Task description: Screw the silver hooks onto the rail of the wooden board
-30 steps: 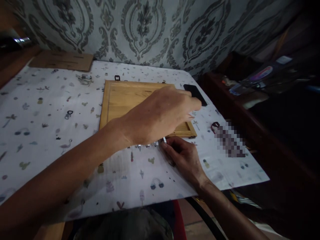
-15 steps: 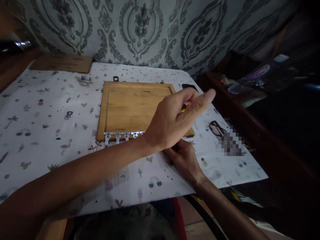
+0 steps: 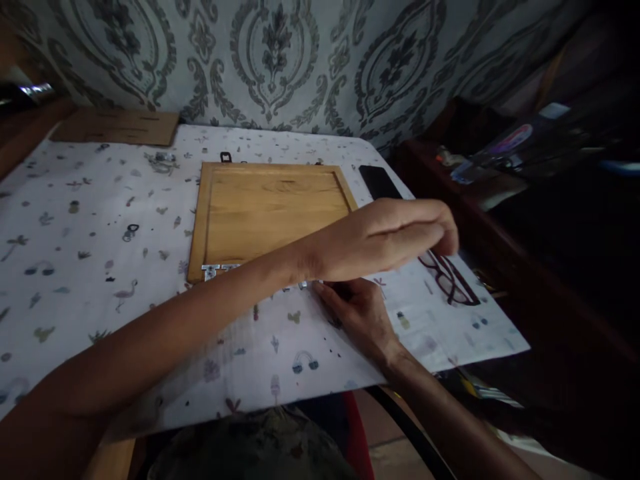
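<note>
A framed wooden panel [image 3: 273, 213] lies flat on the cloth-covered table. Small silver metal pieces, seemingly hinges [image 3: 210, 271], line its near edge, partly hidden by my left forearm. My left hand [image 3: 385, 240] crosses above the panel's near right corner, its fingers bent down and pressed together; whatever they may hold is hidden. Below it, my right hand [image 3: 360, 313] is at the panel's near edge, thumb and fingers drawn together beside the metal pieces. A dark shape shows under the right hand, too obscured to name.
Dark-framed glasses [image 3: 453, 283] lie to the right, beyond my left fingers. A black phone-like slab [image 3: 380, 182] is right of the panel. Metal bits [image 3: 163, 162] and a cardboard piece [image 3: 117, 128] lie at the back left. A plastic bottle [image 3: 495, 150] lies off the table's right side.
My left hand has turned over and shifted right and down, its raised thumb no longer showing. More of the phone-like slab and glasses is visible. My right hand stays near the panel's edge.
</note>
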Motion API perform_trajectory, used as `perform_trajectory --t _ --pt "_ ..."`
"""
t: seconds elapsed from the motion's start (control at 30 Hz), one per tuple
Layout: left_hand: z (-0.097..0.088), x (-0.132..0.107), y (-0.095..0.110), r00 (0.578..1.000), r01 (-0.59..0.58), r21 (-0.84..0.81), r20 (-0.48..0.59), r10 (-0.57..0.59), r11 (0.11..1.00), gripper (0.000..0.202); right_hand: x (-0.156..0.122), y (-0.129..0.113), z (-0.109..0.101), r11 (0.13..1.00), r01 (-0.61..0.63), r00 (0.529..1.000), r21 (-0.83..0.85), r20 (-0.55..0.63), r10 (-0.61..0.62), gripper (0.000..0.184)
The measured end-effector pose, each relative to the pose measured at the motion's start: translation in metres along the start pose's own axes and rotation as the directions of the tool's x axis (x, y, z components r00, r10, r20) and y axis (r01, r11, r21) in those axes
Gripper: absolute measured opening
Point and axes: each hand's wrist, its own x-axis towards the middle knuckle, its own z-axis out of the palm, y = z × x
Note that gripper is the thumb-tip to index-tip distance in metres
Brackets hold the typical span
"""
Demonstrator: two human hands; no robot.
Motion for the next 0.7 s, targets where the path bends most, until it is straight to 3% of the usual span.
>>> perform_trajectory --t 0.07,0.17,0.23,0.33,0.4,0.43,0.57,0.63,0.7 --pt "0.002 0.0 -0.001 0.984 0.001 0.039 -0.178 0.006 0.999 0.026 0.0 -0.001 0.0 1.0 -0.009 1.0 -0.002 0.008 0.009 0.025" --pt "0.002 0.003 -0.007 0.889 -0.007 0.032 -0.457 0.021 0.999 0.027 0.0 -0.002 0.0 1.0 -0.015 1.0 -0.004 0.019 0.015 0.025" --pt "0.004 0.005 -0.01 0.835 0.0 0.022 -0.551 0.012 1.0 0.025 0.001 -0.002 -0.001 1.0 -0.009 1.0 -0.007 0.022 0.009 0.025" --pt "0.01 0.008 -0.013 0.8 -0.001 0.051 -0.6 0.031 0.999 0.027 0.001 -0.001 -0.001 1.0 0.004 1.0 -0.024 0.015 -0.003 0.023" --pt "0.012 0.01 -0.012 0.81 -0.005 0.087 -0.584 0.055 0.996 0.033 0.001 -0.001 -0.001 1.0 0.006 1.0 -0.027 0.01 -0.006 0.022" --pt "0.011 0.011 -0.011 0.834 -0.005 0.099 -0.548 0.059 0.995 0.038 0.001 -0.001 -0.001 1.0 0.004 1.0 -0.026 0.01 -0.004 0.022" --pt "-0.005 0.015 -0.008 0.976 0.002 0.03 -0.217 0.004 1.0 0.046 0.001 -0.002 -0.002 0.999 0.005 1.0 -0.043 0.007 -0.005 0.025" --pt "-0.013 0.015 -0.008 0.996 0.009 -0.044 -0.091 -0.013 0.999 0.035 0.002 -0.002 -0.003 0.999 0.014 1.0 -0.051 0.005 -0.014 0.026" --pt "-0.016 0.013 -0.009 0.997 0.016 -0.098 -0.071 -0.023 0.995 0.026 0.001 -0.002 -0.003 0.999 0.016 1.0 -0.05 0.001 -0.016 0.026"
